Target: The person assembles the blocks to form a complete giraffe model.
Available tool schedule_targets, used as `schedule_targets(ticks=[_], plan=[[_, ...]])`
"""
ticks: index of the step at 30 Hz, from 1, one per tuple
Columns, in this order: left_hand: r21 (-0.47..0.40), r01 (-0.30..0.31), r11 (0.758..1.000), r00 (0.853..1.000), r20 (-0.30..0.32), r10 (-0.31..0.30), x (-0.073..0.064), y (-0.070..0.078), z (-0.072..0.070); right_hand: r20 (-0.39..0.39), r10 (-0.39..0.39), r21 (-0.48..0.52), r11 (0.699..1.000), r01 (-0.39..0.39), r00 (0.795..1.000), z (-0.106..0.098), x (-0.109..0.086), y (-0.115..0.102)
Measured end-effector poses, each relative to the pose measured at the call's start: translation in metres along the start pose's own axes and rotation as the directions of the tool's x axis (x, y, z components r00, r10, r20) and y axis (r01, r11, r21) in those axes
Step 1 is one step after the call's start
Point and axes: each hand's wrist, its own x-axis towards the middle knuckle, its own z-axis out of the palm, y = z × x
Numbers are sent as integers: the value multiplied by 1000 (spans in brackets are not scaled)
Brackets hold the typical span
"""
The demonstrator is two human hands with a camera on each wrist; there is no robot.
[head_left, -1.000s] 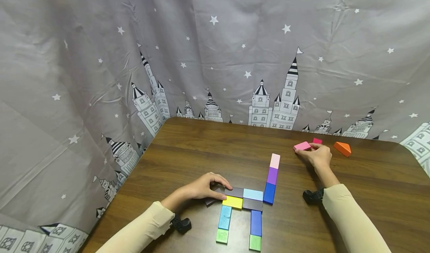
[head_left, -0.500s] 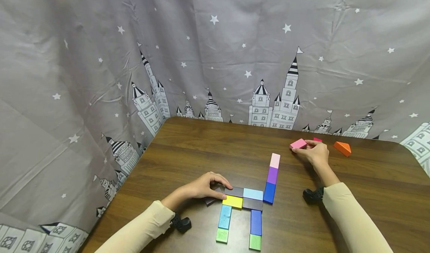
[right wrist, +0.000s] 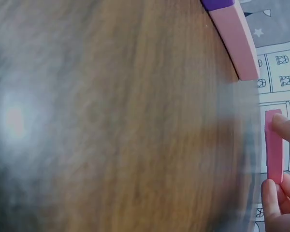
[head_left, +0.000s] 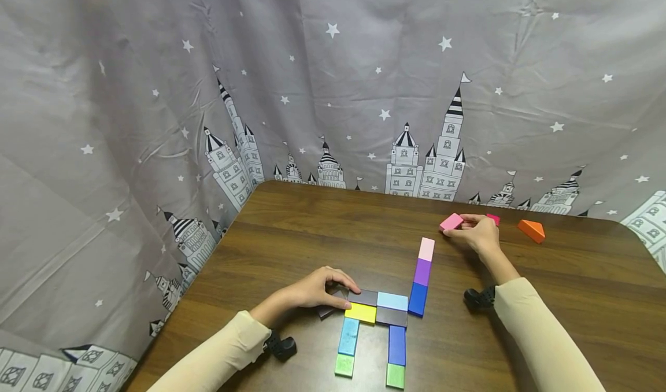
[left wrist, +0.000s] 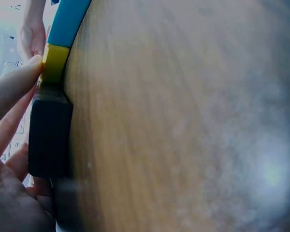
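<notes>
My right hand (head_left: 478,233) pinches a pink block (head_left: 451,222) between thumb and fingers, near the back of the table. In the right wrist view this pink block (right wrist: 274,147) stands on edge between the fingertips. My left hand (head_left: 314,289) rests with its thumb at the corner of a yellow block (head_left: 361,313) and a fingertip at a dark grey block (head_left: 362,297). Another dark block (head_left: 328,311) lies tilted under that hand, partly hidden. In the left wrist view the thumb touches the end of the yellow block (left wrist: 54,63).
A light blue block (head_left: 392,301) and more blocks form a flat figure with two legs. A line of blue, purple and pale pink blocks (head_left: 426,249) leans up from its right side. A red block (head_left: 493,219) and an orange triangular block (head_left: 532,230) lie back right.
My right hand has moved left with the pink block, away from the red block, and the block has turned slightly. The left hand has stayed in place.
</notes>
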Motion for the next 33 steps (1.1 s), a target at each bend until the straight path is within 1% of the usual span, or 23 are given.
schedule_targets(ticks=[7, 13, 21, 26, 33], plan=[[5, 2, 1000, 1000, -8, -2, 0, 0, 0, 80, -35, 60, 998, 30, 996, 6, 5, 0], [18, 5, 1000, 1000, -9, -5, -1, 1, 0, 127, -42, 74, 997, 33, 991, 11, 6, -1], [27, 13, 1000, 1000, -10, -13, -1, 3, 0, 176, -63, 137, 990, 39, 982, 16, 8, -3], [41, 20, 999, 1000, -14, -20, -2, 2, 0, 193, -64, 138, 990, 38, 979, 18, 8, -4], [31, 3, 1000, 1000, -13, -3, -1, 1, 0, 207, -73, 139, 989, 45, 976, 19, 12, -4]])
